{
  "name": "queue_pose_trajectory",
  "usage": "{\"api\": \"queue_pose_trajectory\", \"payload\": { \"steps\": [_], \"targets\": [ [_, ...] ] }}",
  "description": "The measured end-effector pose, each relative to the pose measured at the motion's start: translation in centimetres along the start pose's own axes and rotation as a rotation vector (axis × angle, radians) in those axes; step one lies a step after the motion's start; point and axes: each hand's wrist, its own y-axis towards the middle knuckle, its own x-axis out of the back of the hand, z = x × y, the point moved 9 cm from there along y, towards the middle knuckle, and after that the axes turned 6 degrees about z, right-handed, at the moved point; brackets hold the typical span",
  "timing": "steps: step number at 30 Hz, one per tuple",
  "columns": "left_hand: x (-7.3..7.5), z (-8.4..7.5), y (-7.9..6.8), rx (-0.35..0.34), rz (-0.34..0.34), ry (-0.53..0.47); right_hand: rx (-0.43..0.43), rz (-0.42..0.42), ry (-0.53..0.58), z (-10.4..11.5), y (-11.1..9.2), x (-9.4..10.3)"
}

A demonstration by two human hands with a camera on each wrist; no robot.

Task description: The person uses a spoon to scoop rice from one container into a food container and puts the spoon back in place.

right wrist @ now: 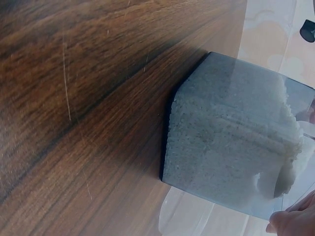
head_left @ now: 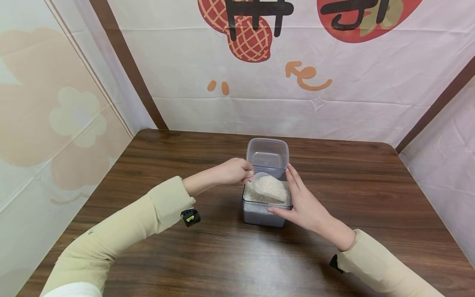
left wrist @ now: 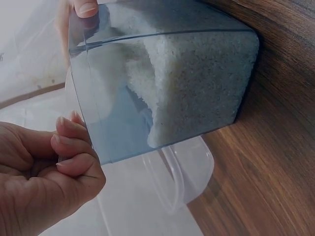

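A clear bluish plastic container [head_left: 263, 216] stands on the table, partly filled with white rice [left wrist: 206, 78]. My left hand [head_left: 237, 171] pinches the handle of a translucent scoop [head_left: 258, 185] at the container's left edge, fingers curled in the left wrist view. Heaped with rice, the scoop lies tilted within the container's mouth, over the rice. From the right, my right hand [head_left: 306, 206] holds the container across its rim, thumb at the front wall and fingers toward the back corner. Only fingertips [right wrist: 290, 221] of that hand show in the right wrist view.
Right behind the rice container stands a second clear plastic box [head_left: 267, 148]. Both are on a dark wood-grain table [head_left: 349, 177]. A printed white cloth [head_left: 178, 53] hangs along the table's back edge, and more cloth closes off both sides.
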Motion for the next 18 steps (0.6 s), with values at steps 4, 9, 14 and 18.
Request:
{"api": "queue_pose_trajectory", "payload": {
  "steps": [4,9,14,18],
  "targets": [
    [-0.02,0.31,-0.05,-0.015,-0.01,-0.031,0.003,-0.006,-0.001,-0.05,0.03,-0.04],
    [-0.08,0.62,-0.15,-0.029,-0.02,-0.05,0.002,-0.005,-0.006,-0.04,0.01,-0.07],
    [-0.1,0.75,-0.46,-0.054,-0.031,-0.073,-0.01,0.004,-0.002,-0.12,-0.02,-0.14],
    [-0.12,0.68,-0.72,-0.072,-0.038,-0.083,-0.007,0.002,-0.001,-0.11,0.01,-0.14]
  ]
}}
